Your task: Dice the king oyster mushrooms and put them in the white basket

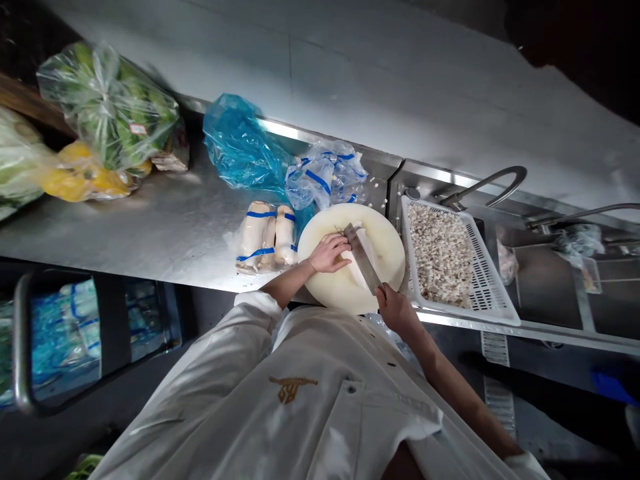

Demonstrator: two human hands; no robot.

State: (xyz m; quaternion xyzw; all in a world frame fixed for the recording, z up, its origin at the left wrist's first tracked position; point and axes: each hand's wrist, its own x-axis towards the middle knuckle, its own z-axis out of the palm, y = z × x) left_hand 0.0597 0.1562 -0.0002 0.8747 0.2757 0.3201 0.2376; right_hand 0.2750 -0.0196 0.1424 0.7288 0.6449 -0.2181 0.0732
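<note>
My right hand (396, 307) is closed around the handle of a cleaver (364, 261), whose blade slants across a round white cutting board (320, 223). White pieces of king oyster mushroom (371, 243) lie on the board on both sides of the blade. Close to the blade's far end, my left hand (327, 253) presses down with bent fingers on the mushroom, which its fingers partly hide. Left of the board, touching or nearly touching it, are whole king oyster mushrooms in clear packs (260, 233) with blue bands.
Right of the board, a white perforated basket (493, 293) holds chopped mushroom (440, 257), beside sinks and a curved faucet (515, 175). Behind lie a blue plastic bag (240, 143) and crumpled clear wrappers (325, 173). Bagged green vegetables (115, 107) and yellow peppers (83, 177) stand far left.
</note>
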